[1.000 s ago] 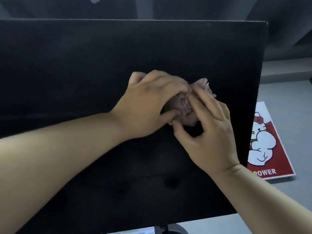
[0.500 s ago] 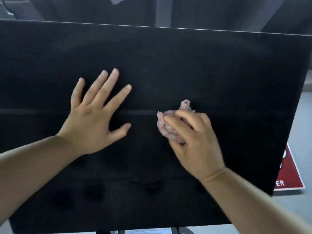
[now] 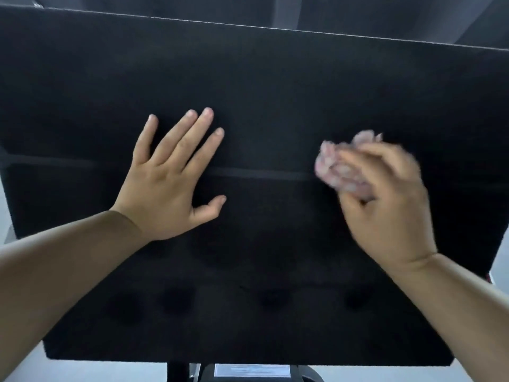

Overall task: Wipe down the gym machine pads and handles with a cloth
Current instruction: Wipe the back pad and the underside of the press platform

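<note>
The pad (image 3: pixel 275 78) was seen to be plain black, crossed by one slightly lighter horizontal seam line (image 3: pixel 256 173) and marked low down by a row of darker round dimples (image 3: pixel 271 299). The cloth (image 3: pixel 338 172) was shown as pale pink mottled with whitish grey. The floor (image 3: pixel 110 371) was rendered in light grey. A white label (image 3: pixel 252 371) was set on a black frame (image 3: pixel 177 373). A red sliver (image 3: pixel 489 277) was noted at the right edge.
</note>
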A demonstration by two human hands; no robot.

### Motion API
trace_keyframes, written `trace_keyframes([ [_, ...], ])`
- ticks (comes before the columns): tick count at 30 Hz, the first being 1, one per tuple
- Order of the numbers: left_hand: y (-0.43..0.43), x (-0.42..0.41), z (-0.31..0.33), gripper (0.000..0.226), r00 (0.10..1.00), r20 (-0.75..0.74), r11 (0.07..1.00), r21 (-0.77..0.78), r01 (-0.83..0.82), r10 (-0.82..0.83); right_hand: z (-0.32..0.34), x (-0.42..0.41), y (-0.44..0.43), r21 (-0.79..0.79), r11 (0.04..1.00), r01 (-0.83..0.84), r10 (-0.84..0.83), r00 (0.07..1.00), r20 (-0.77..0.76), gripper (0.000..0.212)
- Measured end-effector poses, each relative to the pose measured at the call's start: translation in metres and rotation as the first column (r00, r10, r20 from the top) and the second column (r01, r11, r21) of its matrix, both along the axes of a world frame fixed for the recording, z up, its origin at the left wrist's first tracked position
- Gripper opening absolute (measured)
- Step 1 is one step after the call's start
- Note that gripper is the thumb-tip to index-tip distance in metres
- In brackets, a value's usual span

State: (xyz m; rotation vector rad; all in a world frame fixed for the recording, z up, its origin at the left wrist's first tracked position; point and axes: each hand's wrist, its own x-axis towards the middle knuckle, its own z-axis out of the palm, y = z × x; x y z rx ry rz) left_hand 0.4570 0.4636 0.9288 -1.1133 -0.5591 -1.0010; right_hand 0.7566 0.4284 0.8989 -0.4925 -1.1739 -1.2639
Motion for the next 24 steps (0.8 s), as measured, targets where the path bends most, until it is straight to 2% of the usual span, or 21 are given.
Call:
trace_keyframes([
  [2,0.002,0.000,0.001,0.083,1.000,-0.003,1.000,0.026,-0.010,0.010,0.019,0.006,-0.010,0.080,0.991,-0.103,0.119,0.968,-0.222,0.038],
  [3,0.003,0.000,0.001,0.083,1.000,-0.003,0.999,0.039,-0.017,0.017,0.019,-0.001,-0.007,0.084,0.990,-0.112,0.129,0.962,-0.241,0.040],
  [5,0.006,0.000,0.002,0.084,1.000,-0.006,0.999,0.046,-0.025,0.025,0.004,-0.025,0.010,0.038,0.994,-0.104,0.109,0.984,-0.142,0.045],
  [8,0.006,-0.001,0.001,0.085,0.999,-0.006,0.999,0.036,-0.037,0.038,-0.033,-0.061,0.031,-0.114,0.993,-0.025,0.041,0.989,0.140,0.046],
  [10,0.003,-0.001,0.001,0.085,0.999,-0.024,1.000,0.008,-0.022,0.022,-0.027,-0.053,0.023,-0.115,0.993,0.020,0.009,0.969,0.246,0.045],
  [11,0.000,-0.002,0.001,0.084,0.999,-0.038,1.000,-0.011,-0.005,0.005,-0.018,-0.044,0.015,-0.064,0.998,-0.001,0.013,0.982,0.191,0.043],
  [12,-0.001,-0.004,0.001,0.083,0.999,-0.048,1.000,-0.026,0.008,-0.009,-0.005,-0.032,0.008,0.018,0.999,-0.038,0.037,0.997,0.063,0.040],
  [14,-0.004,-0.016,-0.002,0.080,0.999,-0.034,0.999,-0.033,0.023,-0.024,0.020,-0.014,-0.006,0.147,0.985,-0.092,0.122,0.971,-0.206,0.039],
  [15,-0.004,-0.025,-0.005,0.081,1.000,-0.007,0.999,-0.038,0.025,-0.025,0.024,-0.014,-0.006,0.145,0.985,-0.093,0.129,0.955,-0.268,0.041],
  [16,-0.003,-0.033,-0.008,0.082,0.999,0.024,0.998,-0.053,0.036,-0.035,0.021,-0.021,-0.001,0.124,0.989,-0.078,0.109,0.959,-0.262,0.043],
  [19,0.001,-0.047,-0.015,0.086,0.988,0.116,0.986,-0.125,0.112,-0.098,-0.013,-0.062,0.026,-0.005,0.994,-0.105,0.105,0.994,-0.024,0.041],
  [22,0.003,-0.045,-0.018,0.088,0.978,0.162,0.970,-0.180,0.161,-0.132,-0.038,-0.091,0.034,-0.142,0.990,-0.025,0.060,0.967,0.247,0.040],
  [23,0.003,-0.044,-0.018,0.088,0.978,0.166,0.969,-0.187,0.160,-0.130,-0.035,-0.091,0.029,-0.140,0.990,-0.007,0.047,0.957,0.286,0.042],
  [24,0.004,-0.044,-0.019,0.088,0.979,0.165,0.970,-0.189,0.153,-0.122,-0.026,-0.088,0.022,-0.100,0.995,-0.019,0.044,0.966,0.256,0.044],
])
